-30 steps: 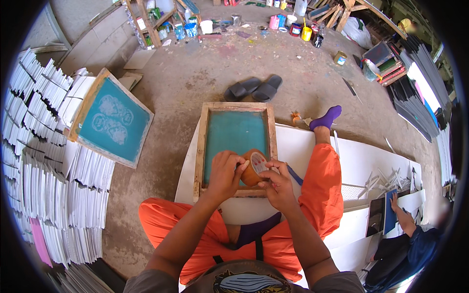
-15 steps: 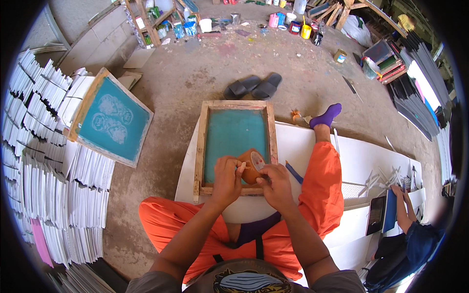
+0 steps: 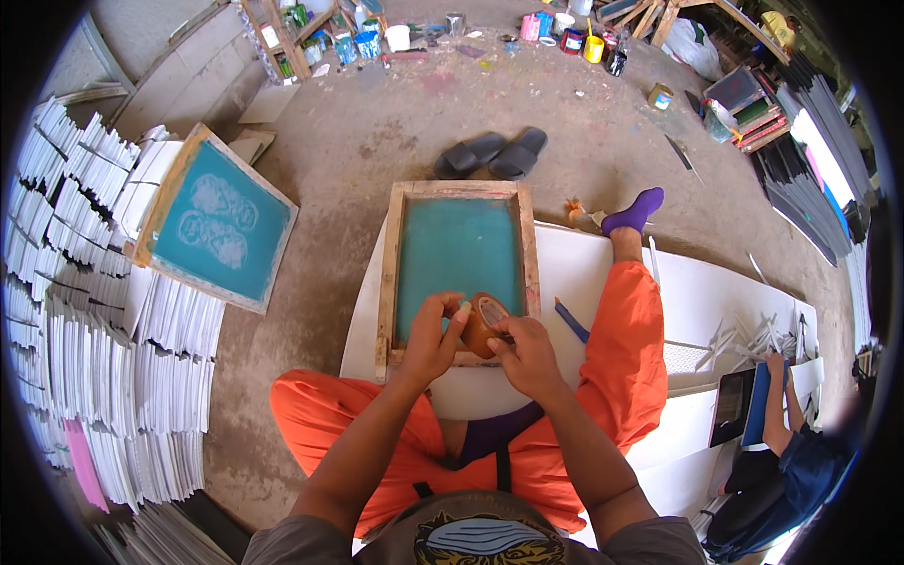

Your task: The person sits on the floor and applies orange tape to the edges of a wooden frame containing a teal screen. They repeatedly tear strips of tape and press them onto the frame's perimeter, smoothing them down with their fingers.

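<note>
A roll of brown packing tape (image 3: 480, 337) is held up over the near end of a wooden-framed screen (image 3: 459, 250) with teal mesh. My right hand (image 3: 530, 356) grips the roll from its right side, thumb and fingers at the rim. At its left side my left hand (image 3: 433, 341) is closed, thumb and fingertips pinched against the tape; whether a loose end is between them is too small to see. The screen lies on white boards in front of my crossed leg. To its right rests a narrow blue strip-like tool (image 3: 571, 320).
A second teal screen (image 3: 215, 221) with pale printed shapes leans by stacked white sheets (image 3: 122, 377) at left. Black slides (image 3: 492, 153) lie beyond the frame. Paint pots (image 3: 593, 49) stand at the back. At right, a co-worker's hands (image 3: 778, 372) hold a blue panel.
The roll and both hands have shifted slightly, and the roll has turned a little. My left thumb now stands more upright beside it. The view has moved a little.
</note>
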A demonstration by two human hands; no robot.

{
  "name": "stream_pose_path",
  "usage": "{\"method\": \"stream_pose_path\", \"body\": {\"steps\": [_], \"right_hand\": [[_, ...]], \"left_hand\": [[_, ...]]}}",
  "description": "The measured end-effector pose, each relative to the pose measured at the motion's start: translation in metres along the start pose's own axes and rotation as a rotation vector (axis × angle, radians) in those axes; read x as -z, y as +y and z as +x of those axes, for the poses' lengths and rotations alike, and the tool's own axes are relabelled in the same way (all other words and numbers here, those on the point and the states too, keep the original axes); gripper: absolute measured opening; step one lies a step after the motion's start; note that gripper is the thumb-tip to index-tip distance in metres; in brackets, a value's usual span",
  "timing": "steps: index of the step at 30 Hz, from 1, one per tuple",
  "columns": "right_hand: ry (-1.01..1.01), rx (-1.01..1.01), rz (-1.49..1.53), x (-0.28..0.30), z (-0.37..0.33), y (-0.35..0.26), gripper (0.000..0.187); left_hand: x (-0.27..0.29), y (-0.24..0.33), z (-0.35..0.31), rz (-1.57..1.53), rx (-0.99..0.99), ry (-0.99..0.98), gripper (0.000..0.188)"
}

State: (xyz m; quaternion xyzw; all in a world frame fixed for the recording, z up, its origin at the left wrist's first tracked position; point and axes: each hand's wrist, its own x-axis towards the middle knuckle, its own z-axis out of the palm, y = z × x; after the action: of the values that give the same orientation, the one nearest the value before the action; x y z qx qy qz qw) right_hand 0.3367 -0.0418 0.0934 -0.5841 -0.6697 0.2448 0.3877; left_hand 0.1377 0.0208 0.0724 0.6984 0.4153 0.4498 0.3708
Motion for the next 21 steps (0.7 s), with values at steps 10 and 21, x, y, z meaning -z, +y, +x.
{"method": "stream_pose_path", "body": {"steps": [10,21], "right_hand": [[-0.109,-0.080,0.088,0.000,-0.011,-0.001,0.024],[-0.106,0.087,0.021,-0.022,-0.040,0.017,0.063]], "left_hand": [[-0.016,-0.022,-0.026,-0.158,0.218,0.075,0.013],[-0.022,-0.023,-0.054,0.098,0.274,0.082,0.019]]}}
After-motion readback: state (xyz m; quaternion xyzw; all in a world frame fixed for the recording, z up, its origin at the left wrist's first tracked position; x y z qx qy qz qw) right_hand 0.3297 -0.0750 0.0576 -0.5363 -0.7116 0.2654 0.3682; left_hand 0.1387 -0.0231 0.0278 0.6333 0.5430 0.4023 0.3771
